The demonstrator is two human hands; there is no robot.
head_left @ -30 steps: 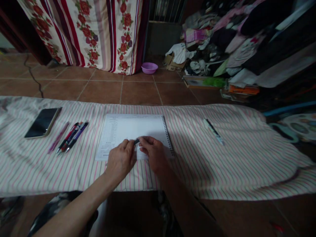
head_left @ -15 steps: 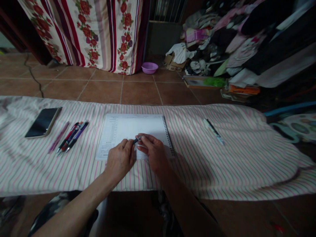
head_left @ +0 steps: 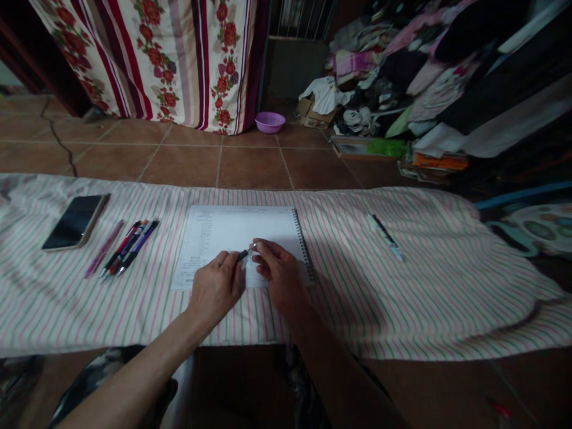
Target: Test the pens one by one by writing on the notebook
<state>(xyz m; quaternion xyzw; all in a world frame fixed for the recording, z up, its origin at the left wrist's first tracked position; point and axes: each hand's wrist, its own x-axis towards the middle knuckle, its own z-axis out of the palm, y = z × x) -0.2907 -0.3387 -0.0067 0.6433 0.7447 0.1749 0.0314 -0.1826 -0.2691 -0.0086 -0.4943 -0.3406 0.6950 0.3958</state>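
My left hand (head_left: 216,281) is closed around the dark barrel of a pen (head_left: 242,255), which points up and to the right. The fingertips of my right hand (head_left: 282,273) pinch a small silvery pen tip (head_left: 254,245) at the pen's front end. Between the barrel and that tip shows a thin length, perhaps the refill; it is too small to be sure. Both hands are above the lower part of a spiral-bound notebook (head_left: 243,221), its page mostly white with print down the left side.
Left of the notebook lie several pens (head_left: 129,249), a pink pen (head_left: 104,249) and a phone (head_left: 77,222). To the right is a pale pen with a dark end (head_left: 386,237). A striped cloth (head_left: 429,298) covers the surface. Beyond stands a purple basin (head_left: 270,123) on the tiled floor.
My right fingertips have drawn the silvery tip slightly away from the dark barrel, so more of the thin part shows between them. My left hand keeps its grip.
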